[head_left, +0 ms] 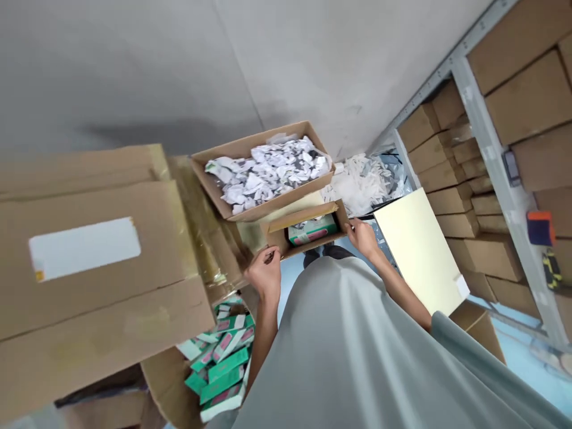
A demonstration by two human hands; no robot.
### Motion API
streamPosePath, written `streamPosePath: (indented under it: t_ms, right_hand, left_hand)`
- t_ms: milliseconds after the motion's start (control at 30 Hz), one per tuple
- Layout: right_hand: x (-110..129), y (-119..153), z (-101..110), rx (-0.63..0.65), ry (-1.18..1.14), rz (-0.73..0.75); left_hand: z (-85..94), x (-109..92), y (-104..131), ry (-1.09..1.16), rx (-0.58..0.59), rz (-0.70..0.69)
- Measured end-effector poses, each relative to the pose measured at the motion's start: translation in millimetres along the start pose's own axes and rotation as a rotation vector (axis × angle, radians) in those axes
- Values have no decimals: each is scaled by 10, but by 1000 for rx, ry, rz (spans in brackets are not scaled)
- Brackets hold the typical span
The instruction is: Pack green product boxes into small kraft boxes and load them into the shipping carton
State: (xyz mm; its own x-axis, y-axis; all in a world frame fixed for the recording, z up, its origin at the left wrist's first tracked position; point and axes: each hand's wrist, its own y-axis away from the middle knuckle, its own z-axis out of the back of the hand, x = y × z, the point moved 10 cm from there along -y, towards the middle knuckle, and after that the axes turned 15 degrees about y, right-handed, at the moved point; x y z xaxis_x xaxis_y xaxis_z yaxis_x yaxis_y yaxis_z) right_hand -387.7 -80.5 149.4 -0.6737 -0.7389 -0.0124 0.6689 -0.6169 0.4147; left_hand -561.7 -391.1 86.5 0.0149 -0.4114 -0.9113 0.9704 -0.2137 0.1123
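Observation:
A small open cardboard box [277, 239] stands in front of my body, with a green and white packet [313, 230] and some crumpled paper inside. My left hand [264, 269] is closed on the box's near left corner, its fingers curled at the edge. At the right end, my right hand [361, 236] pinches the box's edge near the corner. Just beyond sits a larger open carton [268, 210] filled with crumpled white paper [272, 173].
Big taped cartons [89, 310] fill the left side. Below them, an open box holds several green packets [227, 363]. A pale yellow panel [420, 250] leans at the right, before shelves of cardboard boxes [487, 256]. White scraps [364, 182] lie beyond, near the wall.

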Motion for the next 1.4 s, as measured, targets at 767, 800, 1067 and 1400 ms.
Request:
streamPosePath:
  t_ms: [767, 800, 1067, 1400]
  right_hand:
    - [-3807, 2655, -1453, -445, -768, -922]
    - [-3959, 2738, -1528, -453, -785, -947]
    - [-4756, 3250, -2134, -452, -850, -1141]
    - [-4855, 3353, -2278, -341, -771, -1198]
  left_hand:
    - [-4275, -1975, 1920, -86, 941, -689]
    - [-4451, -2006, 2078, -92, 965, -708]
    - [-5386, -2178, 3123, -72, 1157, -849]
    - [-5656, -2284, 3381, -152, 1253, -919]
